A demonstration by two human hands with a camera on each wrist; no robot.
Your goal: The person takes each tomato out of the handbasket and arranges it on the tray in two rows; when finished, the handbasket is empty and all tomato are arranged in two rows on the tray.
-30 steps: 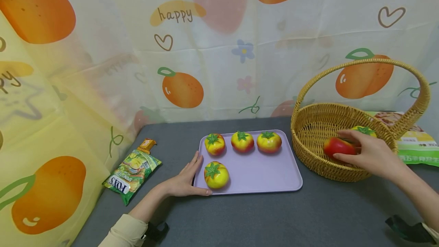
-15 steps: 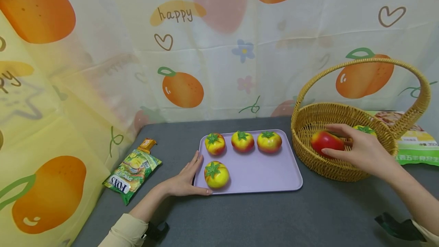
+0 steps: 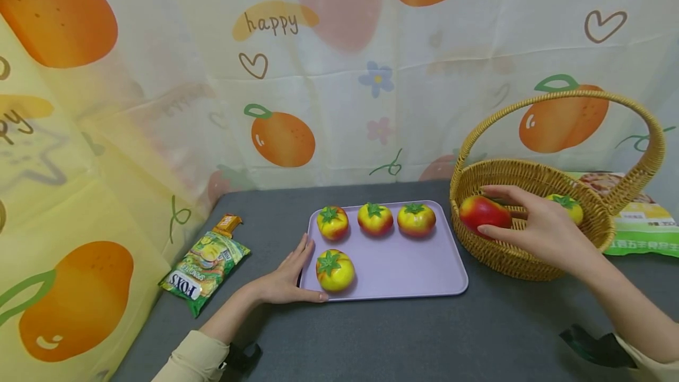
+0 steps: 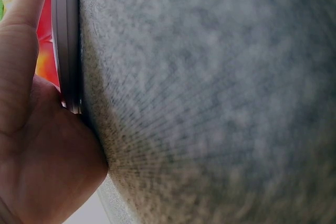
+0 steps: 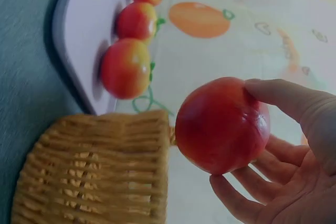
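My right hand (image 3: 546, 229) pinches a red tomato (image 3: 485, 212) between thumb and fingers, above the left part of the wicker basket (image 3: 530, 264). In the right wrist view the tomato (image 5: 223, 125) shows its smooth red underside, clear of the basket rim. Another tomato (image 3: 566, 208), yellow with a green calyx, lies in the basket behind that hand, partly hidden. My left hand (image 3: 289, 279) rests against the near left corner of the lilac tray (image 3: 408, 270), fingers straight along its side and thumb at its front edge. On the tray sit a back row of three tomatoes (image 3: 375, 219) and one tomato (image 3: 335, 270) at front left.
To the left lie a green snack packet (image 3: 204, 267) and a small orange wrapper (image 3: 227, 224). A green and yellow bag (image 3: 642, 223) lies behind the basket, whose tall handle (image 3: 562, 95) arches over it. A printed curtain (image 3: 339, 105) hangs behind the grey table (image 3: 392, 335).
My right hand has moved left across the basket with the tomato, uncovering more of the tomato behind it. The left hand and the tray have stayed in place.
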